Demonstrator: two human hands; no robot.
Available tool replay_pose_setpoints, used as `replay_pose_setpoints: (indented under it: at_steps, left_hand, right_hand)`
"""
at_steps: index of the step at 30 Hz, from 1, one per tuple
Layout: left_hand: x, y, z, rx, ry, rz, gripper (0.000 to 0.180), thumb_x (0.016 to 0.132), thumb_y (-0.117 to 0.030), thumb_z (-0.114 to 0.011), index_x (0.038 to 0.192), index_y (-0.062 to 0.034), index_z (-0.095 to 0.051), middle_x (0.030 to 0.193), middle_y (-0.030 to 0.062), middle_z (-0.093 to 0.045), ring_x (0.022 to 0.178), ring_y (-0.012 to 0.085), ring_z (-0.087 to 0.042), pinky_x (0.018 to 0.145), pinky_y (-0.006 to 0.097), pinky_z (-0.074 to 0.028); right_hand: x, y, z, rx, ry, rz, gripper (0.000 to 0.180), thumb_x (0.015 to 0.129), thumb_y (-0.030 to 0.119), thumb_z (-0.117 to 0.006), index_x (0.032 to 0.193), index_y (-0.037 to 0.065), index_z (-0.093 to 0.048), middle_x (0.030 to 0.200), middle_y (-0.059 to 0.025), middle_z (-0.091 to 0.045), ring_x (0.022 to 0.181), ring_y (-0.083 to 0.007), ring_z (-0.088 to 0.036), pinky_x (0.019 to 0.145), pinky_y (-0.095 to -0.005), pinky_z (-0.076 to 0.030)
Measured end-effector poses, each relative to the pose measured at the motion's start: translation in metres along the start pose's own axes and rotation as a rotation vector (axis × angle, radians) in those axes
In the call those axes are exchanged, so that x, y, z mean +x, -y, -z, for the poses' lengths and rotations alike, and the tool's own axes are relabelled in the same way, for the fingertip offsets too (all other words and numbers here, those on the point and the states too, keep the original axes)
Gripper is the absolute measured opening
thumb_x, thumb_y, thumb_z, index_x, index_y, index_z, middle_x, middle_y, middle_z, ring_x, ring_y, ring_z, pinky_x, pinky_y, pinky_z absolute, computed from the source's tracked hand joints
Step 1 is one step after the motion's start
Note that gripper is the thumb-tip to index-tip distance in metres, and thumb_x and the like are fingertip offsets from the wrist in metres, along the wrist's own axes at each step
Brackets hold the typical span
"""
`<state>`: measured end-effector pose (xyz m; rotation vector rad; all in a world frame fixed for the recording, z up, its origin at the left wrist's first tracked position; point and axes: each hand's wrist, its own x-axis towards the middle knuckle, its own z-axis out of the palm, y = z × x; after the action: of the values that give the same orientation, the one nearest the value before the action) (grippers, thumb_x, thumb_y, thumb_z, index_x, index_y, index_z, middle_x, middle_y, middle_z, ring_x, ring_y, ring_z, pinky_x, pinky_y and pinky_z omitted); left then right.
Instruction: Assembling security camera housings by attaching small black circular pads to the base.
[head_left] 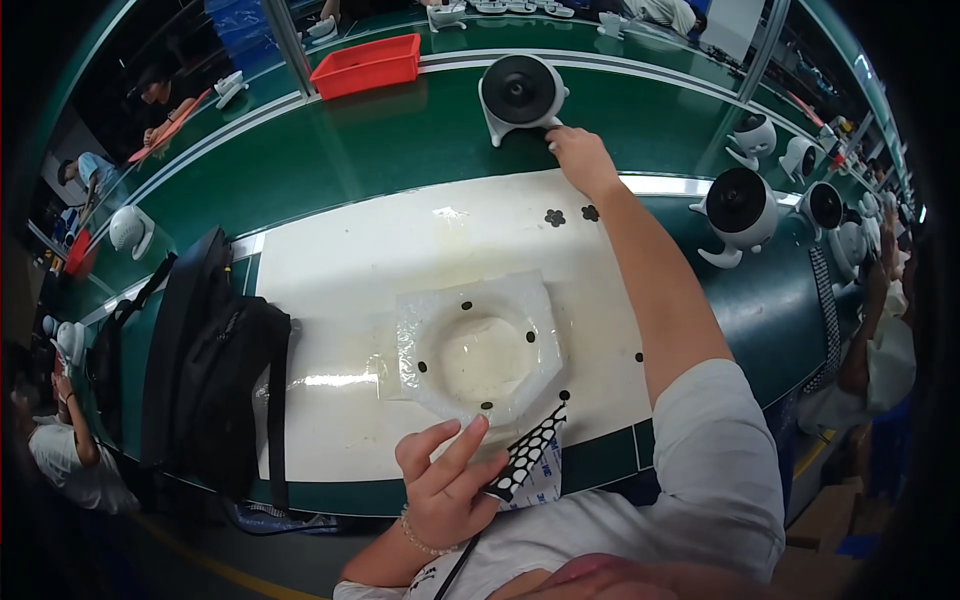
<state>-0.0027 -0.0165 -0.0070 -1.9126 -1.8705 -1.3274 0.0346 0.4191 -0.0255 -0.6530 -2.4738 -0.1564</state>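
Note:
My right hand (582, 160) reaches far across the bench, its fingers closed on the foot of a white device (519, 90) with a round black face. The device stands on the green surface. Close to my body, my left hand (448, 485) grips a sheet of black round pads (533, 452) on printed backing, with some fingers stretched out. Just beyond that hand lies a plastic-wrapped white foam block (541, 310) with a round hollow. Several small black pads sit around the hollow's rim. Fingertips of the left hand are near the lowest pad.
A white sheet (330, 260) covers the bench under the foam. To the left lies a black bag (235, 380). Similar white devices (740, 210) stand along the right side. A red tray (366, 66) sits on the far green surface (400, 130). Other people work around the line.

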Motion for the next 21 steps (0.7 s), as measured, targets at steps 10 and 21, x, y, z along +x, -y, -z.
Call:
replay_pose_setpoints:
  at_steps: [10, 21]
  left_hand:
    - [-0.002, 0.005, 0.004, -0.008, 0.078, -0.001, 0.026, 0.051, -0.009, -0.065, 0.077, -0.0070, -0.065, 0.120, 0.0164, -0.051, 0.103, 0.0319, -0.045, 0.083, 0.036, -0.038]
    - [0.003, -0.001, -0.003, -0.102, 0.017, -0.030, 0.030, 0.048, -0.004, -0.058, 0.077, -0.0058, -0.064, 0.115, 0.0118, -0.055, 0.096, 0.0278, -0.050, 0.078, 0.035, -0.035]
  right_hand:
    - [-0.086, 0.011, 0.063, 0.280, 0.187, -0.330, 0.037, 0.084, 0.028, -0.048, 0.116, 0.009, -0.051, 0.120, -0.0120, -0.050, 0.113, -0.0271, -0.045, 0.093, -0.0368, -0.035]
    - [-0.201, -0.023, 0.157, -0.102, 0.292, -0.558, 0.036, 0.084, 0.031, -0.050, 0.111, 0.007, -0.053, 0.119, -0.0125, -0.050, 0.103, -0.0294, -0.051, 0.086, -0.0357, -0.041]
